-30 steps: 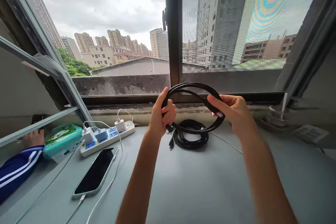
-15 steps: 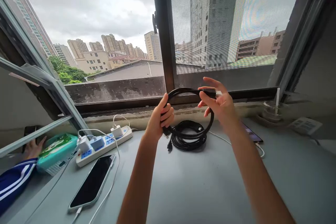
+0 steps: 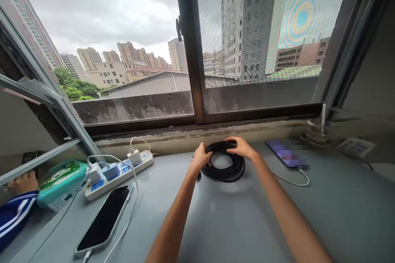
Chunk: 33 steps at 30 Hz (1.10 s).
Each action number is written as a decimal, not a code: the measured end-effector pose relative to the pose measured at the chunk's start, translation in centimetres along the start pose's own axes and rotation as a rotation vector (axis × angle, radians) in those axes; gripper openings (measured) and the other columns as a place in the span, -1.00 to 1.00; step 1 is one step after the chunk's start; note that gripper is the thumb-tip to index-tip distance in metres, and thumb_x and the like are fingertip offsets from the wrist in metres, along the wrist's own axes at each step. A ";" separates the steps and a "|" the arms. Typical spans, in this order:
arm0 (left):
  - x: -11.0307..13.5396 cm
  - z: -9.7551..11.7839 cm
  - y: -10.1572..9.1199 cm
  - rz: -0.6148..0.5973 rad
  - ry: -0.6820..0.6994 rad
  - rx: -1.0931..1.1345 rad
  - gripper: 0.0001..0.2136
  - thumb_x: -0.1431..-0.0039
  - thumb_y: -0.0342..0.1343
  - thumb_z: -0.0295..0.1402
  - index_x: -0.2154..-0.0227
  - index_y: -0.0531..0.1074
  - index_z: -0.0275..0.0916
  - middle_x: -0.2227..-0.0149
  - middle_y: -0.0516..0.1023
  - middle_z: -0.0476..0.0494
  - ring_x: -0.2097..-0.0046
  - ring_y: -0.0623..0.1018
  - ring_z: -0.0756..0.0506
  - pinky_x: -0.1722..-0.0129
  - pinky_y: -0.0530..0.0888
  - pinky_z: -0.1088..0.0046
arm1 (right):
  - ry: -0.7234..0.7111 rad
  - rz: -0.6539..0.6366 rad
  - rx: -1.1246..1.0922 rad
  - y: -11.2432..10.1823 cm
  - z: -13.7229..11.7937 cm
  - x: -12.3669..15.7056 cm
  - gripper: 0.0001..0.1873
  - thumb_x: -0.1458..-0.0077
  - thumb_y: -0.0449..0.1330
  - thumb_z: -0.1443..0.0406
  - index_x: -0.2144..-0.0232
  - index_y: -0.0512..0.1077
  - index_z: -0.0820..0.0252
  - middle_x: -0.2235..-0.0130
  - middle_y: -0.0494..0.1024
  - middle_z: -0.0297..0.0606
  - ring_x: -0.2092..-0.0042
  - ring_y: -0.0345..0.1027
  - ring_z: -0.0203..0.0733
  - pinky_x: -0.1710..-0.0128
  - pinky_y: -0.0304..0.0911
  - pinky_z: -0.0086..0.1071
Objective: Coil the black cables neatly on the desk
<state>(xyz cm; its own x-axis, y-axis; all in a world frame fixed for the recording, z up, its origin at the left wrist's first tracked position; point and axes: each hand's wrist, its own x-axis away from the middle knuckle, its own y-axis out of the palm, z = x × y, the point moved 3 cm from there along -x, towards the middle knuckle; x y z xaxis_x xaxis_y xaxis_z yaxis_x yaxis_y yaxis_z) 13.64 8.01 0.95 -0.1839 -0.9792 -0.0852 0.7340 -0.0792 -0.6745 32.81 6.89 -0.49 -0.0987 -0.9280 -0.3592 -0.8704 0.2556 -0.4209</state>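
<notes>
A coil of black cable (image 3: 218, 146) lies between my two hands, on or just above a second black cable coil (image 3: 231, 177) on the grey table. The two overlap so closely that I cannot tell exactly where one ends. My left hand (image 3: 201, 160) grips the left side of the upper coil, thumb on top. At its far right side, my right hand (image 3: 241, 148) has its fingers curled round the same coil. A dark connector (image 3: 198, 177) shows just below my left hand.
On the left lie a charging phone (image 3: 105, 220) and a power strip (image 3: 120, 174) with several plugs. Beyond them are a teal wipes pack (image 3: 63, 183) and another person's hand (image 3: 23, 183). A second phone (image 3: 285, 154) and a clear cup (image 3: 319, 131) are at right.
Both hands have lowered the held cable coil from in front of the window onto or just above the coil on the table. My right hand has shifted from the connector end to the coil's side.
</notes>
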 end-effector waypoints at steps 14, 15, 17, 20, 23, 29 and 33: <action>-0.1 -0.5 1.5 0.222 0.185 -0.396 -0.72 -0.23 -0.05 -0.43 0.01 0.35 -0.24 0.07 0.43 -0.27 0.03 0.47 -0.17 0.08 0.39 0.34 | 0.048 0.155 0.118 2.4 4.5 0.5 -0.73 -0.18 0.15 0.20 0.14 0.42 0.24 0.12 0.48 -0.21 0.14 0.39 -0.20 0.11 0.34 -0.18; 0.0 -0.8 1.6 0.243 0.198 -0.418 -0.72 -0.22 -0.04 -0.43 0.01 0.36 -0.25 0.07 0.43 -0.28 0.01 0.45 -0.19 0.06 0.38 0.31 | 0.057 0.170 0.104 2.7 4.6 0.6 -0.74 -0.18 0.15 0.20 0.15 0.42 0.25 0.14 0.49 -0.21 0.16 0.40 -0.21 0.12 0.35 -0.19; 0.1 -1.2 2.0 0.281 0.231 -0.461 -0.69 -0.21 -0.04 -0.45 -0.01 0.35 -0.24 0.04 0.41 -0.31 -0.03 0.41 -0.23 0.00 0.34 0.21 | 0.063 0.194 0.066 3.3 4.9 0.8 -0.74 -0.18 0.15 0.19 0.16 0.42 0.26 0.16 0.49 -0.22 0.17 0.40 -0.22 0.13 0.35 -0.20; 0.5 -0.8 2.7 0.302 0.313 -0.499 -0.65 -0.24 -0.07 -0.41 -0.08 0.31 -0.18 -0.09 0.35 -0.29 -0.13 0.32 -0.23 -0.09 0.27 0.17 | 0.066 0.224 -0.001 3.9 5.4 0.8 -0.75 -0.18 0.15 0.20 0.17 0.42 0.26 0.15 0.49 -0.22 0.15 0.40 -0.21 0.13 0.35 -0.20; 0.7 -0.2 3.5 0.290 0.360 -0.504 -0.62 -0.24 -0.06 -0.30 -0.11 0.29 -0.18 -0.18 0.28 -0.23 -0.24 0.20 -0.19 -0.18 0.16 0.24 | 0.090 0.252 -0.060 4.1 6.0 0.6 -0.74 -0.18 0.15 0.20 0.16 0.41 0.27 0.16 0.49 -0.22 0.18 0.40 -0.23 0.16 0.37 -0.23; -0.3 -2.4 2.6 0.265 0.146 -0.457 -0.59 -0.23 -0.07 -0.25 -0.08 0.34 -0.31 -0.09 0.41 -0.36 -0.13 0.35 -0.29 -0.10 0.21 0.14 | 0.162 0.310 -0.118 3.7 7.1 0.4 -0.71 -0.19 0.13 0.19 0.12 0.40 0.26 0.15 0.48 -0.22 0.19 0.40 -0.23 0.20 0.38 -0.25; -1.0 -3.4 1.7 0.223 0.084 -0.423 -0.69 -0.18 0.01 -0.21 0.09 0.47 -0.23 0.11 0.55 -0.28 0.03 0.48 -0.25 -0.01 0.29 0.18 | 0.184 0.321 -0.154 3.5 7.2 0.5 -0.73 -0.20 0.12 0.19 0.14 0.41 0.25 0.11 0.47 -0.20 0.14 0.39 -0.20 0.14 0.36 -0.21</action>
<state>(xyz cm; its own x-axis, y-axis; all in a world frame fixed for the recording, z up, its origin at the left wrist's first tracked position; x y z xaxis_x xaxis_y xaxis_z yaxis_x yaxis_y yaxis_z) 12.81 9.46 -2.64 -0.1170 -0.9439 -0.3087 0.4350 0.2307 -0.8704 33.25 9.29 -8.15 -0.4499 -0.8442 -0.2915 -0.8419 0.5098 -0.1769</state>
